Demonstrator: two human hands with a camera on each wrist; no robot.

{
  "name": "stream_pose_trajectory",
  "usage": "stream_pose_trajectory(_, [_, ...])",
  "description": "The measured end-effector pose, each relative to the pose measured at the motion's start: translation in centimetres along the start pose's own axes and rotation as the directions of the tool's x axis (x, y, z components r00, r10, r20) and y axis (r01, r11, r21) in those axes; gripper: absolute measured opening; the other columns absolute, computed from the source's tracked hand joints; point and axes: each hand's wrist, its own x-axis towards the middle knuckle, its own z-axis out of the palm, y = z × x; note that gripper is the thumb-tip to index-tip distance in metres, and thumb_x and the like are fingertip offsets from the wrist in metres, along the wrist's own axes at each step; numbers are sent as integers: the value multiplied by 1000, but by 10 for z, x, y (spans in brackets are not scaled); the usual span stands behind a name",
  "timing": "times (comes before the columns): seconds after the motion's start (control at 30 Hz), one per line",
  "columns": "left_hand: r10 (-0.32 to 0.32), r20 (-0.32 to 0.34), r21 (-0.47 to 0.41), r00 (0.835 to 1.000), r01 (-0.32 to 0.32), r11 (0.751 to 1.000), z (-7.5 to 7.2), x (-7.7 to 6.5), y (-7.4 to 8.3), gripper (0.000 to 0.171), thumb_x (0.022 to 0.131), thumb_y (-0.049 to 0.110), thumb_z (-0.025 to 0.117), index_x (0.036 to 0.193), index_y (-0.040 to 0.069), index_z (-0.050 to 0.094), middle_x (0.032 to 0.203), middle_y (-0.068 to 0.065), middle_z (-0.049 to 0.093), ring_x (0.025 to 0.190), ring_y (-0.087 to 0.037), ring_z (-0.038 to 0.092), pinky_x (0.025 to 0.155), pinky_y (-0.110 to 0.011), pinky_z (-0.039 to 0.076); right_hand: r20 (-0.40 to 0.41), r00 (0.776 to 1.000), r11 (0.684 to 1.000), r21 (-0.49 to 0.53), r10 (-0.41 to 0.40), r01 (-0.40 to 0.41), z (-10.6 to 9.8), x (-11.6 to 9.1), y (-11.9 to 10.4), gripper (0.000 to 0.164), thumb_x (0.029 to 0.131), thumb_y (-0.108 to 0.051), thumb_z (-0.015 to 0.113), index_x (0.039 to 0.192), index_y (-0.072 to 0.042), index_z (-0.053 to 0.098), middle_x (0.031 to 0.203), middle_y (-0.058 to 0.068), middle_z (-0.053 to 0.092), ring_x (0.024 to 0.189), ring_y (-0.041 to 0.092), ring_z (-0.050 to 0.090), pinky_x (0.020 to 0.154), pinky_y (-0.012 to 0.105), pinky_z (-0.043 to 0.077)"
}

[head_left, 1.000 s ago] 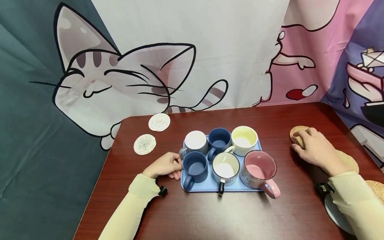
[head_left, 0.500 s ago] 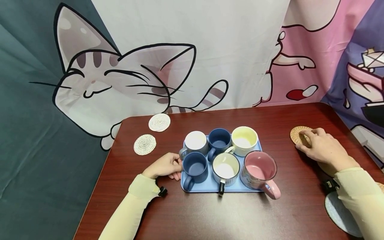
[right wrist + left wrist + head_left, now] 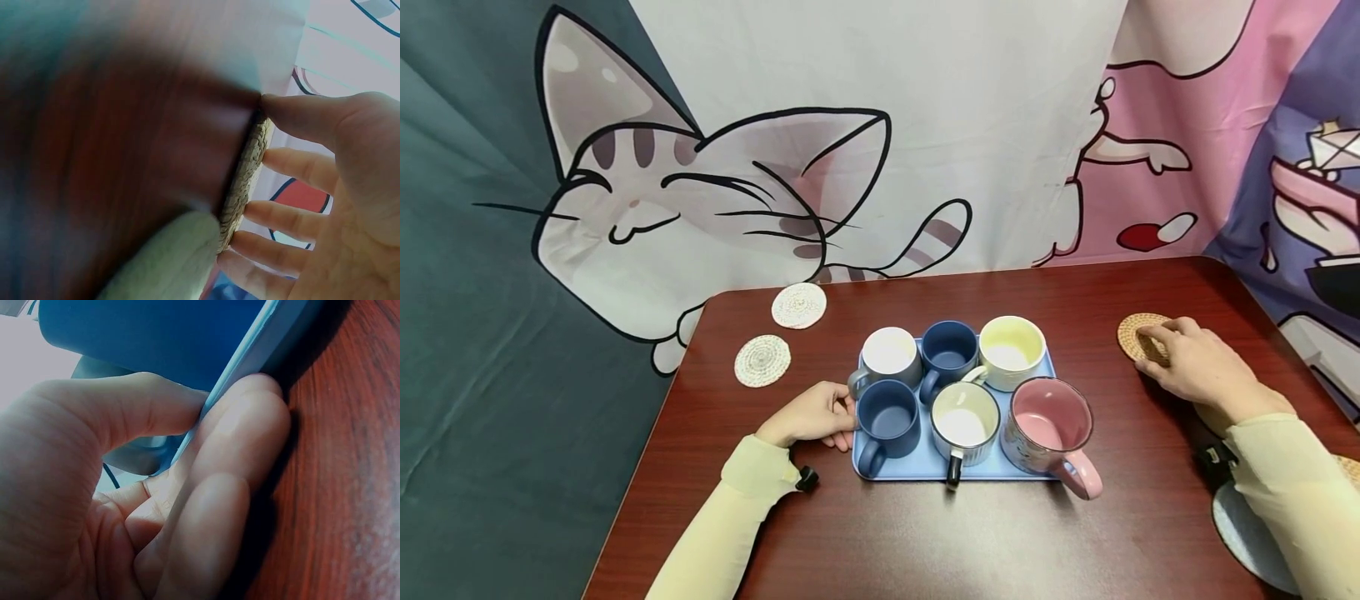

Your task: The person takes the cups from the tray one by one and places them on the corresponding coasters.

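Observation:
My left hand (image 3: pixel 815 414) pinches the left rim of a light blue tray (image 3: pixel 925 467); in the left wrist view the thumb lies inside the rim, with curled fingers (image 3: pixel 240 437) outside it. Several mugs stand on the tray, among them a dark blue mug (image 3: pixel 889 421) nearest that hand, a white one (image 3: pixel 965 421) with a black handle and a large pink one (image 3: pixel 1048 421). At the right, my right hand (image 3: pixel 1206 371) touches a woven tan coaster (image 3: pixel 1135 327) on the table. Its nearly straight fingers (image 3: pixel 284 219) are on the coaster, the thumb at its edge.
Two white crocheted coasters (image 3: pixel 762 361) lie at the left back of the brown table (image 3: pixel 1000 542). A round grey coaster (image 3: pixel 1251 533) is partly under the right sleeve. A pale coaster (image 3: pixel 172 262) lies close below the right hand. Behind hangs a cartoon cloth (image 3: pixel 1000 108).
The right hand and the tan coaster shift slightly right, then a little back to the left. The left hand, tray and mugs have not moved.

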Motion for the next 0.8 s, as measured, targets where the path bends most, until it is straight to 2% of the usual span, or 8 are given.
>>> stream_pose_trajectory(0.37, [5,-4,3,1000,-4,1000,-1,-1,-2,9,93,10,65,94,3,61,66,-8,74,56,-14,72,52,-24,56,-3,995,995,22,-99,99,2,26,-21,52,88,-23,78,131,3,64,125,40,57,103,63,61,92,72,47])
stream_pose_trajectory(0.63, [4,-7,13,1000,-4,1000,0,-1,-1,8,93,9,64,95,3,60,65,-7,74,56,-13,71,52,-24,56,67,991,993,33,-117,115,4,48,-39,56,88,-22,78,136,2,61,134,40,53,110,63,58,98,72,45])
stream_pose_trajectory(0.8, [-1,-8,5,1000,1,1000,0,0,-2,9,93,10,65,95,4,60,65,-6,74,56,-13,71,51,-23,55,72,986,988,45,-151,148,7,60,-50,57,89,-21,76,138,1,60,138,40,52,113,63,58,101,72,44])
